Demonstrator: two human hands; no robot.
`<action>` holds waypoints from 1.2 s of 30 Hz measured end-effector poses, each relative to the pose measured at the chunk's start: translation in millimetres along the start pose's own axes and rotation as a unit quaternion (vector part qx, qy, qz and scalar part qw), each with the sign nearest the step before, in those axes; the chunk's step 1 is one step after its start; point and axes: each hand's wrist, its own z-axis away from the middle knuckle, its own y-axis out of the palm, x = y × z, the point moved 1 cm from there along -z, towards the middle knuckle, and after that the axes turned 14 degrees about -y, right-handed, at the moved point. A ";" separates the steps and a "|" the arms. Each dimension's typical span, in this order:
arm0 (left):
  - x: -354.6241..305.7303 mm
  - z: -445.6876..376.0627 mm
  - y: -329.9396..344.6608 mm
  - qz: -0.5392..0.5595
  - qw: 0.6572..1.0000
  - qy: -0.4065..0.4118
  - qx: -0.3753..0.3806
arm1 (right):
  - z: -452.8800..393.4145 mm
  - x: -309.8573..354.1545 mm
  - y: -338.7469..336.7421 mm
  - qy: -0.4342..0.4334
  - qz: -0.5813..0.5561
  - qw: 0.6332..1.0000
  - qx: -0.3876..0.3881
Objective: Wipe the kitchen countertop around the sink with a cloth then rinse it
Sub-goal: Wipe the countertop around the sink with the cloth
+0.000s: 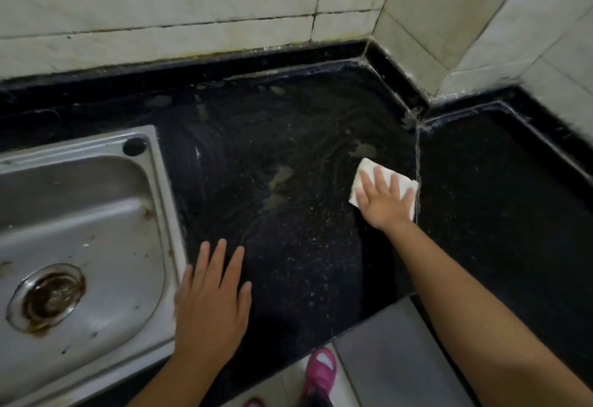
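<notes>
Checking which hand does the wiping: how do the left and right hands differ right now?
The right hand presses flat on the white cloth; the left hand rests bare on the black countertop. The right is reached far out near the counter seam; the left lies close by, beside the sink. Both are open, palms down, fingers straight.

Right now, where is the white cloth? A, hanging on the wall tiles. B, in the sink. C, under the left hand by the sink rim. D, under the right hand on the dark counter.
D: the right hand presses flat on the cloth on the counter, well right of the sink.
</notes>
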 end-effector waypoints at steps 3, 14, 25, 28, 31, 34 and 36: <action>-22.1 -9.2 3.5 0.026 0.999 0.010 -0.025 | -6.5 44.1 15.3 -0.135 0.043 0.990 -0.006; -144.4 -55.6 50.5 0.020 0.994 0.107 0.012 | 50.2 -142.5 14.7 -0.077 0.059 0.995 -0.015; -152.7 -55.9 62.2 0.008 0.991 0.115 0.061 | -111.0 -81.6 -42.6 -0.118 -0.006 0.992 -0.041; -152.8 -56.2 61.7 0.009 0.991 0.116 0.058 | -87.4 -41.2 -25.7 -0.229 0.042 0.972 -0.034; -153.1 -56.4 61.0 0.007 0.991 0.110 0.069 | -39.7 -46.4 -2.0 -0.303 0.048 0.952 -0.010; -154.0 -55.4 59.1 0.005 0.991 0.103 0.080 | 3.0 -98.0 6.4 -0.281 0.063 0.957 -0.033; -154.2 -54.8 58.6 0.007 0.991 0.100 0.084 | 1.0 -136.1 -1.4 -0.214 0.066 0.974 -0.027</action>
